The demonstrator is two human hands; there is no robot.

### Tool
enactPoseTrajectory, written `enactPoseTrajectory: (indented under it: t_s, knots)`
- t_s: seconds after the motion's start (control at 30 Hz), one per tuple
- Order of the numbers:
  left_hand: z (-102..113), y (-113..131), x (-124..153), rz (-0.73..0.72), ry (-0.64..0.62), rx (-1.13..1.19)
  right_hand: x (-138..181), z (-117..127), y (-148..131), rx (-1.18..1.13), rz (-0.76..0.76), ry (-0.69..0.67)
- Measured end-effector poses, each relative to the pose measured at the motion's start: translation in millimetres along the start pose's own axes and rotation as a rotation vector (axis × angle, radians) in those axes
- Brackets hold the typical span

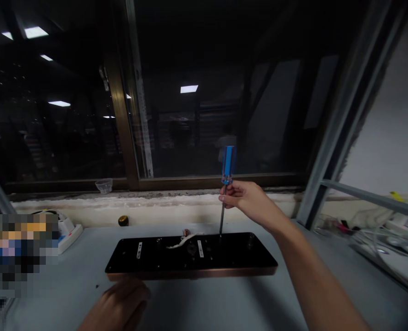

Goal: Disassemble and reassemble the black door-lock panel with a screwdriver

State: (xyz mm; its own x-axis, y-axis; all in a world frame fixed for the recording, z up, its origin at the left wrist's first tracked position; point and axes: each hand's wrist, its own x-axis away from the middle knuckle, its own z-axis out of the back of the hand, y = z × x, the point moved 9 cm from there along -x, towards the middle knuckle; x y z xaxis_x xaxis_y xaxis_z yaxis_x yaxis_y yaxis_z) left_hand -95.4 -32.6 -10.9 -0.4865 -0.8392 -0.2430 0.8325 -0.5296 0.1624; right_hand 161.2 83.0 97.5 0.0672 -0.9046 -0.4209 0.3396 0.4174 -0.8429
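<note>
A long black panel with a copper-coloured edge (pixel 162 262) lies flat on the grey table (pixel 224 303). A white ribbon cable (pixel 181 241) curls out of its middle. My right hand (pixel 250 200) pinches the lower end of a blue-handled screwdriver (pixel 228 165), held upright with its tip set on the panel's far edge. My left hand (pixel 119 305) rests palm down on the table just in front of the panel's near edge, fingers loosely curled with nothing in them.
A dark window with a metal frame (pixel 128 138) runs behind the table. On the sill stand a clear plastic cup (pixel 104 185) and a small dark round object (pixel 123 220). A white power strip (pixel 68 232) lies left; cables and white items (pixel 379 239) lie right.
</note>
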Motion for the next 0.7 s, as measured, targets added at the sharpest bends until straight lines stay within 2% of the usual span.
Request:
enactPoseTrajectory:
  t_s: [0.1, 0.2, 0.27, 0.47, 0.6, 0.7]
  knots:
    - [24, 28, -22, -0.039, 0.107, 0.052, 0, 0, 0, -0.006, -0.009, 0.000]
    - [35, 55, -51, -0.117, 0.109, 0.107, 1, -1, 0, -0.008, -0.020, -0.003]
    - [35, 62, -76, -0.084, 0.093, 0.142, 2, -3, 0, -0.011, -0.025, -0.014]
    - [8, 79, -140, -0.067, -0.005, 0.211, 2, -6, -2, -0.005, -0.021, -0.047]
    - [-12, 89, -152, -0.115, -0.076, 0.229, 1, -5, 1, -0.004, -0.029, -0.048]
    - [-18, 87, -152, -0.118, -0.107, 0.276, 1, -10, -1, -0.015, -0.033, -0.081]
